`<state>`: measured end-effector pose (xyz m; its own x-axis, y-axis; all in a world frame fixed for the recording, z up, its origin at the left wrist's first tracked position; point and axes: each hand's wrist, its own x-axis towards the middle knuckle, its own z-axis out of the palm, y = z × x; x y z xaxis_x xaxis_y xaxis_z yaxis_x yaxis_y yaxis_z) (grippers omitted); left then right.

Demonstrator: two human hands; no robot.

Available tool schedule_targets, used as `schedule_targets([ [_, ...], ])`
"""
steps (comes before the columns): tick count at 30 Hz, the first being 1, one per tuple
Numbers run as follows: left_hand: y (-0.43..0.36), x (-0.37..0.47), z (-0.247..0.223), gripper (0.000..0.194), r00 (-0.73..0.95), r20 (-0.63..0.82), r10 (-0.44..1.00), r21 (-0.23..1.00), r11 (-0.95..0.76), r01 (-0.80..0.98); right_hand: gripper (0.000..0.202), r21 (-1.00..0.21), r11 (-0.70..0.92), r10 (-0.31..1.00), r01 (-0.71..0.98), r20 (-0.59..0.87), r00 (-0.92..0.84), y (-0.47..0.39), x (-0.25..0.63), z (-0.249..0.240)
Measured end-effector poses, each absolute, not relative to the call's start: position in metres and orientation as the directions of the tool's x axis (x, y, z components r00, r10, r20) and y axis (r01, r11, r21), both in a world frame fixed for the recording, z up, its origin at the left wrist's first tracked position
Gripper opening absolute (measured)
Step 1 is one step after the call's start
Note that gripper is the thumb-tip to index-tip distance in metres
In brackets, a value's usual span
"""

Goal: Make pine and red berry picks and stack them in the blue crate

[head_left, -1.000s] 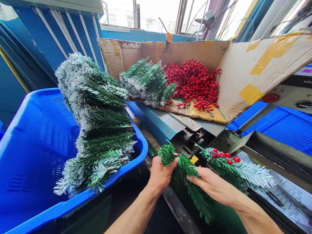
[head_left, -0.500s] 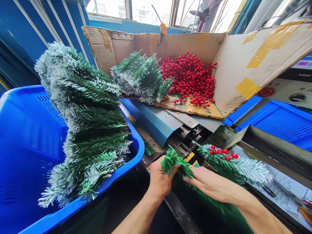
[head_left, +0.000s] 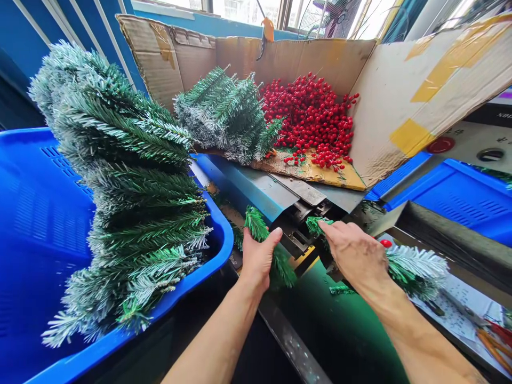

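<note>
My left hand [head_left: 256, 258] is closed around a plain green artificial pine sprig [head_left: 256, 223], thumb raised; the sprig's other end hangs behind the thumb. My right hand [head_left: 356, 253] is over the machine's clamp area, fingers closed at a short tuft of green needles [head_left: 316, 225]. Beneath that hand, a frosted pine sprig [head_left: 418, 264] with red berries [head_left: 386, 243] sticks out to the right, its inner part covered by the hand. Whether the tuft belongs to this sprig, I cannot tell. The metal machine head [head_left: 302, 237] sits between my hands.
A blue basket [head_left: 230, 240] on the left bears stacked frosted pine branches [head_left: 148, 181]. Behind the machine, a cut-open cardboard box [head_left: 240, 53] holds more pine sprigs [head_left: 224, 114] and red berry picks [head_left: 312, 120]. Orange-handled scissors [head_left: 494, 346] lie at the right, near a metal trough [head_left: 452, 240].
My hands have moved apart: the left slightly left and up with a green sprig, the right up and right onto the berry sprig at the machine. The camera view has shifted slightly.
</note>
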<state>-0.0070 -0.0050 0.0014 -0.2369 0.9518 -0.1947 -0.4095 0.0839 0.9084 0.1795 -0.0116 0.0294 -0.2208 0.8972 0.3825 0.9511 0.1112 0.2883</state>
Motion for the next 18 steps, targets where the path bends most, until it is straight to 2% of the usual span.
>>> schedule_targets([
  [3, 0.016, -0.013, 0.001, 0.064, -0.364, -0.119, 0.924, 0.949, -0.003, -0.317, 0.023, 0.370, 0.100, 0.920, 0.924, 0.320, -0.228, -0.002, 0.175, 0.029],
  [6, 0.034, -0.020, 0.000, 0.085, -0.530, -0.010, 0.848, 0.998, -0.020, -0.051, 0.019, 0.389, 0.107, 0.932, 0.915, 0.282, -0.229, 0.004, 0.172, 0.028],
  [9, 0.040, -0.022, -0.003, 0.097, -0.517, 0.027, 0.856, 0.988, 0.055, 0.144, 0.018, 0.378, 0.098, 0.931, 0.921, 0.292, -0.219, 0.008, 0.173, 0.026],
  [13, 0.020, -0.017, -0.012, 0.088, -0.389, 0.068, 0.919, 0.960, 0.046, 0.277, 0.020, 0.387, 0.106, 0.925, 0.916, 0.300, -0.234, 0.009, 0.175, 0.023],
  [16, -0.003, -0.011, -0.023, 0.074, -0.319, 0.212, 0.924, 0.927, -0.086, 0.366, 0.024, 0.398, 0.151, 0.897, 0.905, 0.330, -0.294, 0.008, 0.180, 0.017],
  [18, -0.017, -0.007, -0.030, 0.064, -0.272, 0.313, 0.910, 0.893, -0.185, 0.410, 0.031, 0.360, 0.195, 0.852, 0.912, 0.398, -0.339, 0.008, 0.184, 0.011],
])
